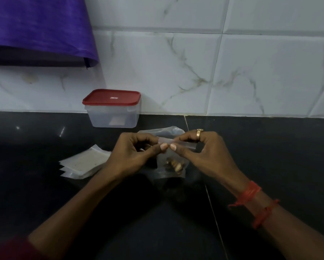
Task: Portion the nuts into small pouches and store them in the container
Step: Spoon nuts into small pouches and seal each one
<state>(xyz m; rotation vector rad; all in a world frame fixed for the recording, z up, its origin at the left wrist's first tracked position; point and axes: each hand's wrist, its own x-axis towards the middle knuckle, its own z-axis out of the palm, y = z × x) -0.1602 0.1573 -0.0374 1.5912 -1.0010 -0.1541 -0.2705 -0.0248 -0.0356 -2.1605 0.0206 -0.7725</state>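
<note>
Fingers [164,146] of left hand [131,154] and right hand [206,154] pinch top seal strip of pouch [173,160], thumbs meeting mid-strip. Nuts [174,164] settled at bottom. Pouch over countertop [270,156] centre; container [113,118], lid on, at back edge. Advise: press outward from middle to both ends, expel air, confirm full-width closure.

Reads to me as a home kitchen. A dark polished stone counter [35,194] runs up to a wall of glossy white, marble-veined tiles [260,72] with plain grout lines, backsplash fashion. A clear plastic food container [113,118] with a red snap lid [111,97] stands on the counter against the wall. I note a purple cloth [35,29] hanging over the tiles, upper left.
</note>
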